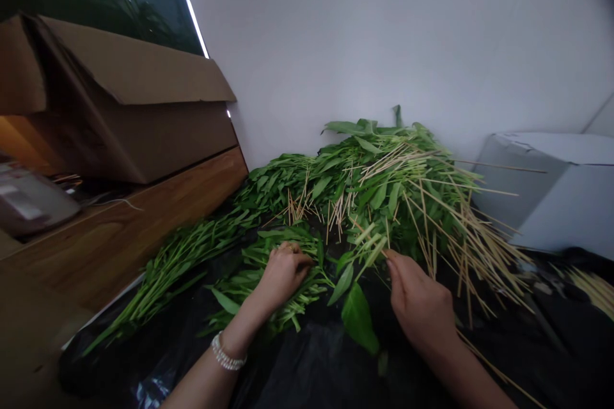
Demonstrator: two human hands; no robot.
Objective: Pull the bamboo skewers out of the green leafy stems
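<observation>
A big heap of leafy green stalks (pixel 384 185) with pale cut stems lies on black plastic sheeting (pixel 307 364) against a white wall. My left hand (pixel 283 271), with a ring and a bead bracelet at the wrist, rests fingers curled on a small bundle of greens (pixel 268 287) in front of the heap. My right hand (pixel 417 303) pinches a stalk (pixel 352 297) whose large leaf hangs down between my hands. Its fingertips sit at the heap's near edge.
A long row of greens (pixel 167 262) runs along a wooden ledge (pixel 119 236) on the left. An open cardboard box (pixel 129 102) sits above it. A grey box (pixel 551 185) stands at the right, with pale stems (pixel 595 287) lying beside it.
</observation>
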